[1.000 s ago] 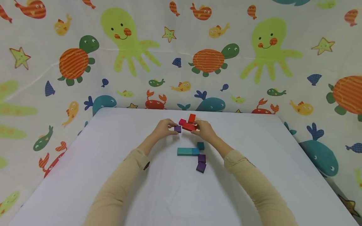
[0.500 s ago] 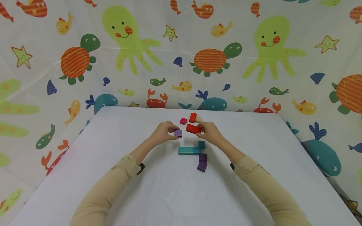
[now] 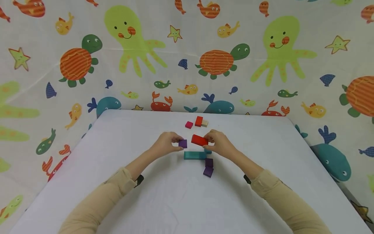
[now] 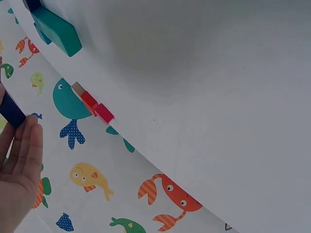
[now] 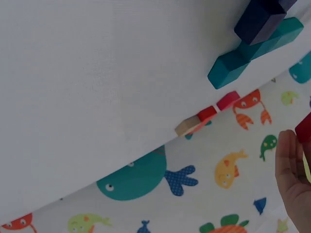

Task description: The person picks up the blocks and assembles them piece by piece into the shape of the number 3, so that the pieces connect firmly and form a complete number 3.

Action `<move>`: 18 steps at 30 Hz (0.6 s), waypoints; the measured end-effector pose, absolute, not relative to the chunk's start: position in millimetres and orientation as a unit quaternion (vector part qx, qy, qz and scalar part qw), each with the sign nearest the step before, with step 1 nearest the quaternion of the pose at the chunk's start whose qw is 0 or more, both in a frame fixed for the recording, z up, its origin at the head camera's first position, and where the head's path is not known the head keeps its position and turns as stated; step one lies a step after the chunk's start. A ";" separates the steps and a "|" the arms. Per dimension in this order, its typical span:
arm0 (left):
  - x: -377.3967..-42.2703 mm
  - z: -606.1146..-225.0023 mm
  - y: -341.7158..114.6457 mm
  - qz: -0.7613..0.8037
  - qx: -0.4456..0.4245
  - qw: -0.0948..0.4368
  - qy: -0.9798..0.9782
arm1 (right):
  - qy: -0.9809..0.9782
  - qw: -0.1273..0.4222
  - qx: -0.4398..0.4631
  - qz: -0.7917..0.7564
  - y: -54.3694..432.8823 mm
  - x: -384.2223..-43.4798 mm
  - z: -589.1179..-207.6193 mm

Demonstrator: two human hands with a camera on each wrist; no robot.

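Note:
In the head view my left hand (image 3: 167,143) pinches a small purple block (image 3: 182,143) between thumb and fingers. My right hand (image 3: 221,143) grips the right end of a longer red block (image 3: 199,140), held close to the purple one with a gap between them. Just below lie a long teal block (image 3: 194,155) and a smaller teal block (image 3: 208,151), partly hidden by the right hand. Two dark purple blocks (image 3: 208,162) continue downward from the teal row. The left wrist view shows the purple block (image 4: 11,109) at the fingertips; the right wrist view catches only a corner of the red block (image 5: 304,128).
Behind the hands, near the table's far edge, lie a pink block (image 3: 189,124), a red block (image 3: 199,121) and a beige block (image 3: 205,123). A sea-animal printed cloth (image 3: 175,71) hangs behind the white table (image 3: 131,208).
Both hands have drawn back toward the person, carrying the purple and red blocks away from the far blocks. The red block now hangs close over the teal row. The blocks on the table stay put.

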State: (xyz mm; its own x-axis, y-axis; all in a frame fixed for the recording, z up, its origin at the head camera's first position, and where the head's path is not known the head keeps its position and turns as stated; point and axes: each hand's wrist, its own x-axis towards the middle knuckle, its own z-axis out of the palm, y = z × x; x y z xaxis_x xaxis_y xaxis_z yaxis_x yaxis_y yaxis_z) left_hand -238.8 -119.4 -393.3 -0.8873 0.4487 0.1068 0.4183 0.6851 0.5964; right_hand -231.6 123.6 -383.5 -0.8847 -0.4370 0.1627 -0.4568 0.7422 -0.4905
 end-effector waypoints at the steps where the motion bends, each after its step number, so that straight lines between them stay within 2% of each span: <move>1: -237.0 -393.0 -119.6 0.318 0.236 0.024 0.918 | -0.933 0.018 0.239 0.269 123.9 -229.7 -383.7; 9: -228.1 -392.3 -119.9 0.301 0.260 0.009 0.917 | -0.931 0.026 0.243 0.272 128.8 -214.7 -388.3; 18: -213.6 -391.1 -124.7 0.302 0.274 0.041 0.912 | -0.922 0.010 0.270 0.279 125.8 -199.6 -390.6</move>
